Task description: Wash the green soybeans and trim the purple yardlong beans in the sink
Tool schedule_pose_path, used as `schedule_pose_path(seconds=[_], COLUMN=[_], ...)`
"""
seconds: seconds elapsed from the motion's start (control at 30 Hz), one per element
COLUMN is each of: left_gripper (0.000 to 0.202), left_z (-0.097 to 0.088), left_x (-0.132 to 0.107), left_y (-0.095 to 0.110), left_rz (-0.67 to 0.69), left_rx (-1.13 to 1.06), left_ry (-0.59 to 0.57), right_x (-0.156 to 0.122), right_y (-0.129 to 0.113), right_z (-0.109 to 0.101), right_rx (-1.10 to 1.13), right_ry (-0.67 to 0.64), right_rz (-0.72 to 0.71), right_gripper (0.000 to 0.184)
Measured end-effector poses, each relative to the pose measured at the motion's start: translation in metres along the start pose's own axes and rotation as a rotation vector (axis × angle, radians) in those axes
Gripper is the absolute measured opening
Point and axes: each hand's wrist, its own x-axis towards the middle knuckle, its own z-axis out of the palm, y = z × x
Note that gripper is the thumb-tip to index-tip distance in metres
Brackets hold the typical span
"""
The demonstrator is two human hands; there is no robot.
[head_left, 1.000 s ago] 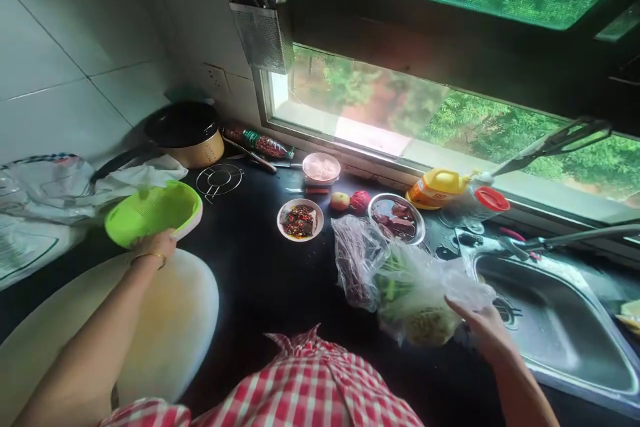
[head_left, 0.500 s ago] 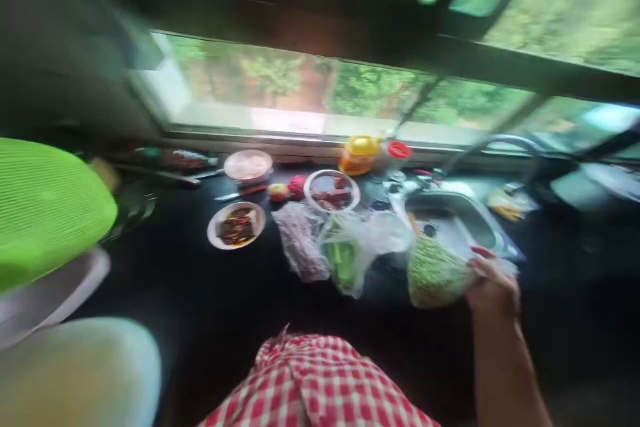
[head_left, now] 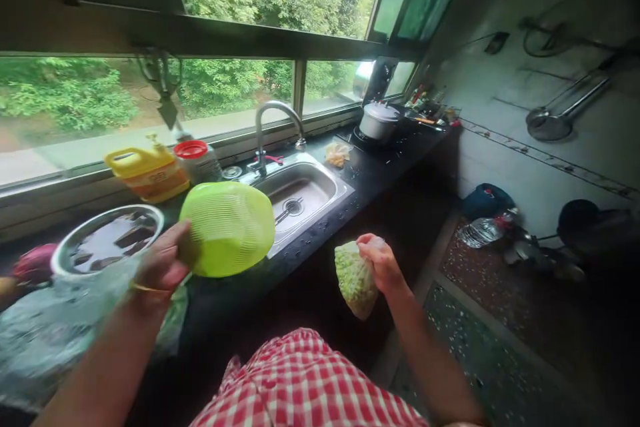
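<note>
My left hand (head_left: 161, 265) grips the rim of a lime-green plastic strainer basket (head_left: 227, 228) and holds it in the air over the counter edge, just left of the steel sink (head_left: 300, 195). My right hand (head_left: 381, 263) is closed on the neck of a clear plastic bag of small green vegetables (head_left: 354, 278), which hangs off the counter in front of me. A curved tap (head_left: 277, 121) stands behind the sink.
A steel bowl of dark liquid (head_left: 107, 239), a yellow oil jug (head_left: 149, 172) and a red-lidded jar (head_left: 197, 158) stand by the window. Plastic bags (head_left: 45, 327) lie at the left. A white pot (head_left: 379, 121) sits on the stove further along. Water bottle (head_left: 481, 232) lies on the floor.
I have turned right, toward the sink. My left hand lifted the green strainer from the far left and carried it over. My right hand picked the bag of green vegetables off the counter.
</note>
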Motion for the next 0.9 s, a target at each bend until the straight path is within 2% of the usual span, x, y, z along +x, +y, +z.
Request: schedule_pose_path(seconds=[0.1,0.2,0.3,0.37,0.43,0.53,0.6,0.67,0.77,0.83,0.9], left_gripper=[0.025,0.027,0.024,0.023,0.026,0.034,0.039,0.039,0.036,0.042,0.048], left_z=[0.081,0.136,0.174,0.195,0.214,0.235,0.236,0.224,0.187,0.156,0.126], left_x=[0.035,0.083,0.137,0.172,0.202,0.240,0.261,0.282,0.317,0.342,0.363], left_y=[-0.021,-0.046,-0.090,-0.128,-0.167,-0.208,-0.213,-0.197,-0.150,-0.121,-0.104], left_rz=[0.071,0.239,0.457,0.532,0.474,0.322,0.319,0.425,0.677,0.775,0.788], left_rx=[0.009,0.281,0.788,1.148,1.413,1.526,1.505,1.513,1.585,1.625,1.619], left_ry=[-0.182,-0.303,-0.381,-0.379,-0.376,-0.451,-0.483,-0.421,-0.160,0.018,0.059], right_x=[0.028,0.067,0.118,0.159,0.203,0.272,0.314,0.351,0.401,0.434,0.465], right_y=[-0.016,-0.030,-0.040,-0.044,-0.048,-0.052,-0.053,-0.051,-0.045,-0.038,-0.031], right_z=[-0.047,-0.079,-0.097,-0.103,-0.106,-0.109,-0.111,-0.113,-0.111,-0.109,-0.106], right_rx=[-0.019,-0.058,-0.113,-0.169,-0.247,-0.385,-0.461,-0.513,-0.576,-0.633,-0.698], right_ry=[0.131,0.221,0.252,0.280,0.315,0.369,0.401,0.415,0.406,0.395,0.365], right_rz=[-0.060,-0.120,-0.153,-0.173,-0.204,-0.263,-0.298,-0.311,-0.266,-0.225,-0.190], right_gripper=[0.022,0.021,0.021,0.022,0.022,0.021,0.021,0.021,0.019,0.018,0.018])
